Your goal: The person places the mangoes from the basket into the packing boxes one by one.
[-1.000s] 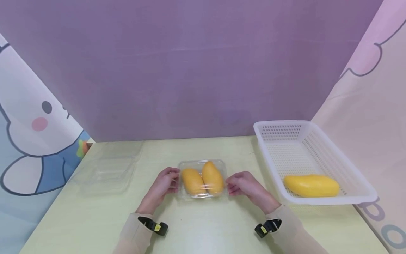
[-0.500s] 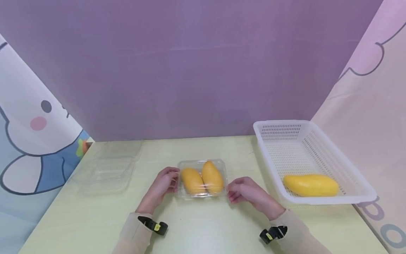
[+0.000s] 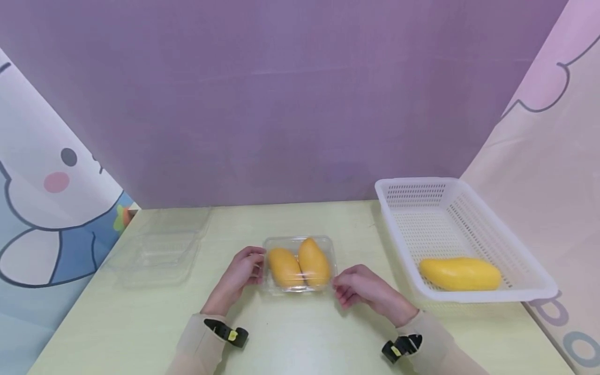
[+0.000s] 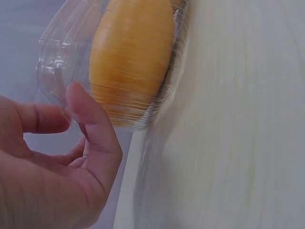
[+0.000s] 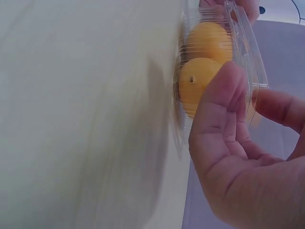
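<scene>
While the clear plastic box [image 3: 299, 264] sits on the pale green counter [image 3: 290, 333] with two mangoes [image 3: 300, 266] shut inside it, the person's left hand [image 3: 240, 276] holds its left edge, thumb and fingers [image 4: 90, 117] curled against the plastic. The right hand [image 3: 363, 289] is at the box's near right corner; its thumb lies on the rim and the fingers look loosely curled, though I cannot tell whether they really pinch it. A third mango [image 3: 460, 274] lies in the white basket [image 3: 469, 208] well to the right, and empty clear boxes [image 3: 161, 250] lie at the far left. The thin lid looks springy to me: if only one corner is pressed or pulled, the box could skid across the counter or pop open and let the fruit roll out.
</scene>
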Motion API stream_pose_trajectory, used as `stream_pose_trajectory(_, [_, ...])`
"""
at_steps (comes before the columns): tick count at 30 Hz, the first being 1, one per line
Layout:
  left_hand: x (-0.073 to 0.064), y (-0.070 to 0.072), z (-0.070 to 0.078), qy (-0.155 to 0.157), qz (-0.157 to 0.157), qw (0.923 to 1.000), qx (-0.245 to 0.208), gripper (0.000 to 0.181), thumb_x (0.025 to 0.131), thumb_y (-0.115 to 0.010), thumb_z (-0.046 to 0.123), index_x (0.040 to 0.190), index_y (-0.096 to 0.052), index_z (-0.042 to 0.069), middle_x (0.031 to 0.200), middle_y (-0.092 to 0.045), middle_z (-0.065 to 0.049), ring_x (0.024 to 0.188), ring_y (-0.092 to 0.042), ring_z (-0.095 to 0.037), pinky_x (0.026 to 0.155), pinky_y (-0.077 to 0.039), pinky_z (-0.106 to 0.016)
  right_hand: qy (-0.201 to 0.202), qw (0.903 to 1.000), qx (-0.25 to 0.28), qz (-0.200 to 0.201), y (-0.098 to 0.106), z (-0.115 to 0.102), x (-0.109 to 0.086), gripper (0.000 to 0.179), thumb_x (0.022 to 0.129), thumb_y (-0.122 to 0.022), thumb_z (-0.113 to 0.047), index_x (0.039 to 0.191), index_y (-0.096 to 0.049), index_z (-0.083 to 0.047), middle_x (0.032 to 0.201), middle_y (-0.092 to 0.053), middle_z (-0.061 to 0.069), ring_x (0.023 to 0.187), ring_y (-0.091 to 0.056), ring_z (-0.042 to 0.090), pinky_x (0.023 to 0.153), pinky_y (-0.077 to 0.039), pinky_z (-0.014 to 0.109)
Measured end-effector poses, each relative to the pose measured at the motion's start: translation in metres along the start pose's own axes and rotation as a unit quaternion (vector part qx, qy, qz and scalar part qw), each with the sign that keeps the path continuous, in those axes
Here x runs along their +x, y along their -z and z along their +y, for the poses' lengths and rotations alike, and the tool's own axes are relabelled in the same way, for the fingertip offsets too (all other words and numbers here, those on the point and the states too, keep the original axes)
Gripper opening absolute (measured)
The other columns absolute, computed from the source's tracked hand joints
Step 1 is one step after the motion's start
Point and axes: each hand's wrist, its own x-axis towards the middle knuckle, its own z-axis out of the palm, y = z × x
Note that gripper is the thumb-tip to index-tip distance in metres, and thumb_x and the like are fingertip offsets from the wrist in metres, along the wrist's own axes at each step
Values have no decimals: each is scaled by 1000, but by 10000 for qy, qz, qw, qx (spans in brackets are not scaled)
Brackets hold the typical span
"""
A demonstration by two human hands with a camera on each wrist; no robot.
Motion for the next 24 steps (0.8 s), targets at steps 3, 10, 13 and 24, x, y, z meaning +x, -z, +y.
stream_pose_trajectory(3, [0,0,0,-14,-21,10000,2,28,100,-48,10,126,-55,-1,87,-57,-9,67,-55,-18,62,-49,-31,14,10000,-39,-11,0,0,0,23,94,-63,-14,91,-64,9,74,-61,6,62,-60,15,61,-55,27])
stream_pose_trajectory(10, [1,0,-1,-10,-10,10000,14,28,100,-48,9,125,-55,0,86,-56,-8,66,-55,-18,62,-48,-31,100,9998,-159,1,-1,2,1,23,96,-60,-12,90,-63,10,75,-60,7,63,-59,16,62,-54,28])
stream_pose_trajectory(13, [1,-1,-1,-5,-23,10000,-4,27,100,-48,8,125,-55,-1,86,-56,-8,66,-55,-18,61,-48,-31,142,9997,-172,51,-2,3,1,22,95,-59,-11,89,-62,10,74,-60,7,64,-59,16,62,-54,28])
stream_pose_trajectory(24, [1,-1,1,-64,-11,9999,141,29,101,-48,10,127,-55,-1,89,-58,-10,69,-56,-19,63,-50,-32,174,9994,-112,269,-6,2,2,16,93,-57,-7,85,-60,7,71,-58,5,62,-56,14,60,-53,27])
